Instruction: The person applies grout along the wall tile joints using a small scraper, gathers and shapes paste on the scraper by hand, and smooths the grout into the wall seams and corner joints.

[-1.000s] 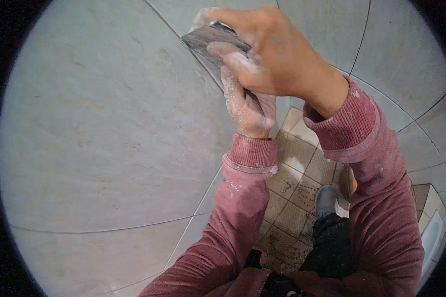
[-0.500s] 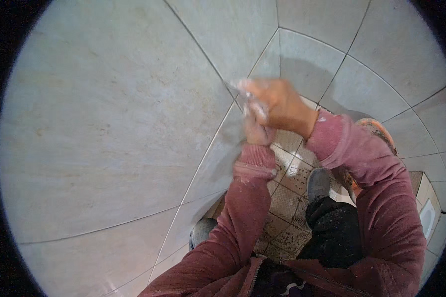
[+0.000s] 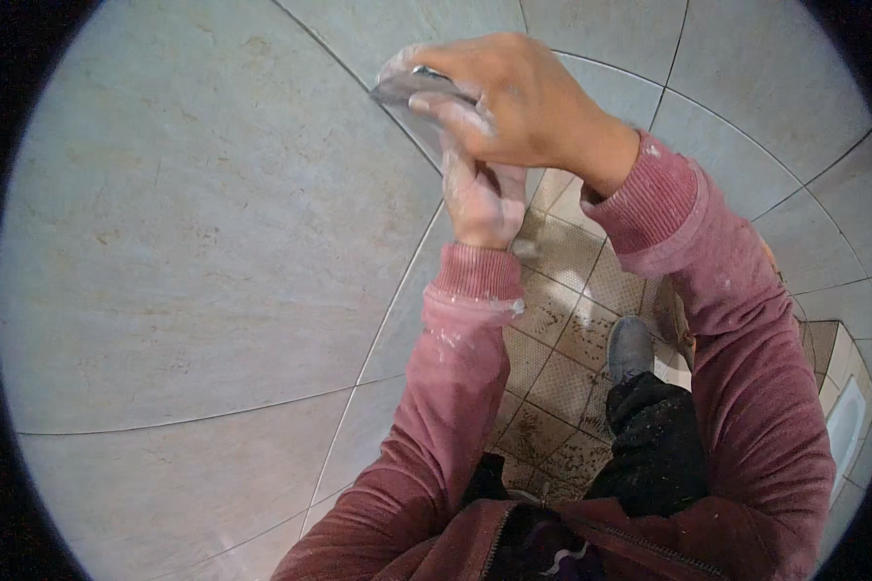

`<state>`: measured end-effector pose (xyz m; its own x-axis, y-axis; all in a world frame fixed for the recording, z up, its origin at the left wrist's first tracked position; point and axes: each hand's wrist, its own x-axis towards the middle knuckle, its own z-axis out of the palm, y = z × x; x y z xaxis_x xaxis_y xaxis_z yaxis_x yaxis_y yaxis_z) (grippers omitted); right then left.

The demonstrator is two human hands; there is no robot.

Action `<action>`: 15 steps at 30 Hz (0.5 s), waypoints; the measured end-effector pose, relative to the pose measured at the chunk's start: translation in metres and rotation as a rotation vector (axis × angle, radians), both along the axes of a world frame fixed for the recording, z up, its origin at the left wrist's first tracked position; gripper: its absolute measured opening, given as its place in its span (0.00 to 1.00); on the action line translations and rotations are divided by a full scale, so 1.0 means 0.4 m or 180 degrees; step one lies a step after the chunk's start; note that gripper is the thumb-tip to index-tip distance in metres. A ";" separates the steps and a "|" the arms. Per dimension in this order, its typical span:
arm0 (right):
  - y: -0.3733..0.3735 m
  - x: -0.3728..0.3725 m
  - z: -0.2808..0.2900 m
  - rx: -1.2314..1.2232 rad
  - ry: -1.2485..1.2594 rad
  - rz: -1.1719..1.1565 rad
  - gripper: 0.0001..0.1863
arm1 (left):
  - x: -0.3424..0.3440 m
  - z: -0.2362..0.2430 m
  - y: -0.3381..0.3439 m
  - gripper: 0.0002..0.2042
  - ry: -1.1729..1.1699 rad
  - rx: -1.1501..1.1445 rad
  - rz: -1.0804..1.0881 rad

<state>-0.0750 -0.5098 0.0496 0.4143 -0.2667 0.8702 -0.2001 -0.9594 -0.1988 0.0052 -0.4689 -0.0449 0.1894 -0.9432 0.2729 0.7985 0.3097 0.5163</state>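
Observation:
My right hand [image 3: 518, 102] is closed around a thin grey metal scraper blade [image 3: 397, 90], its fingers smeared with white paste. The blade's tip is at the dark joint between large pale wall tiles [image 3: 213, 223]; whether it touches cannot be made out. My left hand [image 3: 484, 205] is raised just below and behind the right one, its wrist and palm dusted white. The right hand covers most of the left hand's fingers, so what they hold, if anything, is hidden.
A tiled wall corner [image 3: 552, 58] rises ahead and to the right. Below lies a patterned tile floor [image 3: 552, 373] with dark dirt specks, where my grey shoe [image 3: 630, 347] stands. A white fixture [image 3: 848, 426] is at the right edge.
Both hands have moved up and a little left along the wall, forearms stretching farther forward. Blurred before, the scraper in my right hand now shows clearly at the joint.

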 end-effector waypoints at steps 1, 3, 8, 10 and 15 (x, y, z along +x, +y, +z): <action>-0.002 0.003 0.003 0.0013 0.0011 0.0015 0.15 | -0.002 0.009 -0.005 0.20 0.0284 0.0102 -0.0235; 0.002 0.009 -0.007 -0.0155 0.0142 -0.0085 0.17 | -0.008 0.001 -0.008 0.19 0.0390 0.0288 -0.0297; 0.026 0.007 -0.069 0.0070 0.0521 -0.0075 0.21 | -0.016 -0.088 -0.003 0.20 0.0772 0.0303 -0.0320; 0.036 0.004 -0.100 0.0012 0.0629 -0.0077 0.21 | -0.009 -0.127 0.004 0.20 -0.2258 -0.0122 0.1218; 0.032 -0.007 -0.221 0.0252 0.0800 -0.0026 0.18 | -0.019 -0.259 0.042 0.18 -0.0892 0.0356 0.0650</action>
